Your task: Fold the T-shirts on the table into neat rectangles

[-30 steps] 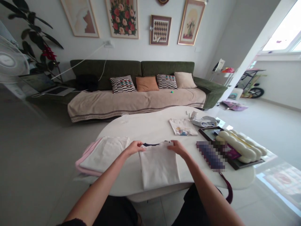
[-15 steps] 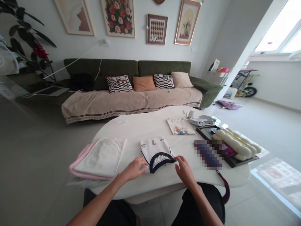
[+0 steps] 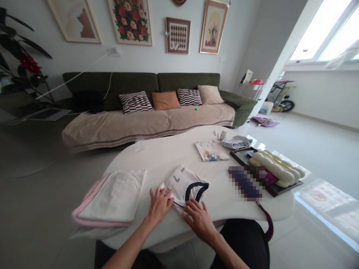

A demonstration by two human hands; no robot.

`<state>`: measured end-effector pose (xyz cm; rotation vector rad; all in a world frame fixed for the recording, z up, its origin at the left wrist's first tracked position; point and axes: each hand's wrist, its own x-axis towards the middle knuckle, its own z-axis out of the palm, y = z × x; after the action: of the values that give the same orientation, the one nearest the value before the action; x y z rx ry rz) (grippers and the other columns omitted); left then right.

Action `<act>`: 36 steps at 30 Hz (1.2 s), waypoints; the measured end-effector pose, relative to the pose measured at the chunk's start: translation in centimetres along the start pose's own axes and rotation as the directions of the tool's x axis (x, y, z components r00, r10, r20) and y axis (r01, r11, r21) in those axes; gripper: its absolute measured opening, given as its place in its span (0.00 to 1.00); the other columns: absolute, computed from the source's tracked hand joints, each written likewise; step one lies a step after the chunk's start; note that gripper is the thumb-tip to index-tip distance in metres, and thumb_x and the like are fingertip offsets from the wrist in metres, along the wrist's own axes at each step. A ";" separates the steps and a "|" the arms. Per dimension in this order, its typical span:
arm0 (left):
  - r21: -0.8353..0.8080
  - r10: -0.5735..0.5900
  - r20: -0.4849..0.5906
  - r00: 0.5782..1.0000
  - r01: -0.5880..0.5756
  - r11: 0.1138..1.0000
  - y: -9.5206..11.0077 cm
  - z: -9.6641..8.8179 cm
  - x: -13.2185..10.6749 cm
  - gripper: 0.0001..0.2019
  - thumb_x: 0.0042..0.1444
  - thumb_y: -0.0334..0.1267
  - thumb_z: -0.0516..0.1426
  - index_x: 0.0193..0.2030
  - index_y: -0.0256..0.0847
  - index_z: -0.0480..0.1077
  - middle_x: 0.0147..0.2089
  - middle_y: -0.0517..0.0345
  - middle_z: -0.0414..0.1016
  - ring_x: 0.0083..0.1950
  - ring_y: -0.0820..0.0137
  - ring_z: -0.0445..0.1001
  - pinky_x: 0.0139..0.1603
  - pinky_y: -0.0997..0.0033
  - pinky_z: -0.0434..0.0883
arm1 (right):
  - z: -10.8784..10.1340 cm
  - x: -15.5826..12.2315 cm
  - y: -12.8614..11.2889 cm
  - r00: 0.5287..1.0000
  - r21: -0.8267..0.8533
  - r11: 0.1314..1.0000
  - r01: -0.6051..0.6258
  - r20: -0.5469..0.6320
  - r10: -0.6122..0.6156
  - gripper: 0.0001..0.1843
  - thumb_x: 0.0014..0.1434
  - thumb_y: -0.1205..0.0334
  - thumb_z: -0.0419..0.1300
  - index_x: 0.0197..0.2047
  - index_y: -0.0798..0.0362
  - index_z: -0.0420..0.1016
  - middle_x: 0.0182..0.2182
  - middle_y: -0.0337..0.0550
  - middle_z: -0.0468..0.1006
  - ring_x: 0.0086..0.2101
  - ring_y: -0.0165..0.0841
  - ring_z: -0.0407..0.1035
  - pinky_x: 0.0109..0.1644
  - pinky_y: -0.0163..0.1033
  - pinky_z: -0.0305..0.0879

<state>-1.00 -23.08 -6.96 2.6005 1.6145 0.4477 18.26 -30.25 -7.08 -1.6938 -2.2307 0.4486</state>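
Touching folded, dark-trimmed white shirt [image 3: 176, 185]: left hand [image 3: 159, 204], fingers spread, unclenched at its left edge | right hand [image 3: 198, 219], fingers bent at its near edge, cannot tell if pinching | shirt on white table [image 3: 159, 157], right of white cloth [image 3: 116, 196]

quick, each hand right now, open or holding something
Left hand: open, spread over the white shirt.
Right hand: touching the same shirt; cannot tell if pinching it.

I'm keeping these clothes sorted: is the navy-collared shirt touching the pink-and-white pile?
Apart: the head view shows a strip of white table between the shirt and the pile.
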 end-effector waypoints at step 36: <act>-0.700 -0.295 0.477 0.828 0.561 0.442 0.7 1.2 2.3 0.16 0.46 0.44 0.56 0.37 0.33 0.69 0.36 0.48 0.75 0.41 0.61 0.73 0.40 0.67 0.67 | -0.4 -0.8 4.3 0.661 0.570 0.548 -0.613 -0.010 0.750 0.10 0.44 0.59 0.54 0.31 0.54 0.66 0.26 0.44 0.74 0.31 0.37 0.71 0.31 0.36 0.64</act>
<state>0.94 -21.21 -7.48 1.3892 1.3935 0.5634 22.35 -29.94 -8.58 -2.0848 -1.0048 0.8648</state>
